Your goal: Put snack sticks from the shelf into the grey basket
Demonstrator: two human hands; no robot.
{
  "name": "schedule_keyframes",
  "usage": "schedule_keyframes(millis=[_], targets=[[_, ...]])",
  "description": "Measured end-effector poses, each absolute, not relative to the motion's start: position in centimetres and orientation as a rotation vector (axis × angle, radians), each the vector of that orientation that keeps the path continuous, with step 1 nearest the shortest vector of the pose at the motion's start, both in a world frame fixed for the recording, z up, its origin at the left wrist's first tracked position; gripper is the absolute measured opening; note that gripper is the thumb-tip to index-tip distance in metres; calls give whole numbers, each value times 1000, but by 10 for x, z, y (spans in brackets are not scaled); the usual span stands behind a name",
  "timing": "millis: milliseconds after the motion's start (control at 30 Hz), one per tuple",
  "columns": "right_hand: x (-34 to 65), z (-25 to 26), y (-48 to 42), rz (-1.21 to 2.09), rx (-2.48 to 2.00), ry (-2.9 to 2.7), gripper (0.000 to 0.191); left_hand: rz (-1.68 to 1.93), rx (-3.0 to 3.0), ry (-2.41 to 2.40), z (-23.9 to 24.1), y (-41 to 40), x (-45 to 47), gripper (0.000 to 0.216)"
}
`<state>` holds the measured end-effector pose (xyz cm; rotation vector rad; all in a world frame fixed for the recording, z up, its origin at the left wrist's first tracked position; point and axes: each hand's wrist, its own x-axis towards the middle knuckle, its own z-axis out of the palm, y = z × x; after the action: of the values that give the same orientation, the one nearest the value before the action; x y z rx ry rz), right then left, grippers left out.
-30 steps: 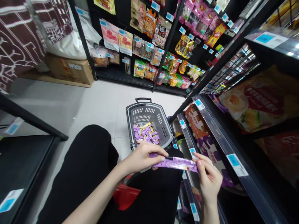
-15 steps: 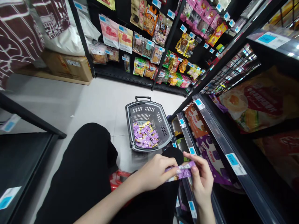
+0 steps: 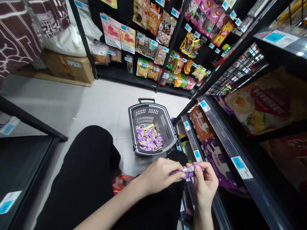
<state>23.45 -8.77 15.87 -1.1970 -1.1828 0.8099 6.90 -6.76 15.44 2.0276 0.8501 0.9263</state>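
Observation:
A small purple snack packet (image 3: 189, 171) stretches between my two hands, above my right knee. My left hand (image 3: 161, 174) is closed on its left end, thumb below and fingers above. The other end is pinched by the thumb and fingers of my right hand (image 3: 205, 180). Beyond them on the floor stands a grey shopping basket (image 3: 167, 119) with its handle at the far side. Many purple and yellow packets (image 3: 149, 138) of a similar look lie in a heap inside the basket. Part of the packet in my hands is hidden by my fingers.
A shelf rail (image 3: 216, 134) with price tags runs close on my right, with an orange and purple bag (image 3: 216, 159) behind it. Hanging snack bags (image 3: 165, 28) fill the far rack. A cardboard box (image 3: 68, 68) stands at the back left; a dark shelf (image 3: 24, 159) is on my left.
The fingers of my right hand have closed in further around the packet's right end. My left hand keeps its hold. The basket and its heap look the same.

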Motion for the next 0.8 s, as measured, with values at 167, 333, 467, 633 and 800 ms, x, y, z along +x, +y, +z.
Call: schedule_keyframes(millis=[167,333,467,633,800], targets=[[235,156,-82,692,-1254,-1022,17,750,1921,827,160,-66,66,24],[244,165,-69,559,-1305,-917,19,564,1691,595,160,-58,55,17],[249,171,-60,564,-1330,-892,18,518,1409,349,148,-52,49,36],[259,175,-47,762,-1346,-851,21,441,1130,109,136,-48,46,64],[278,178,-36,1010,-1354,-967,26,483,937,16,132,-46,45,75]])
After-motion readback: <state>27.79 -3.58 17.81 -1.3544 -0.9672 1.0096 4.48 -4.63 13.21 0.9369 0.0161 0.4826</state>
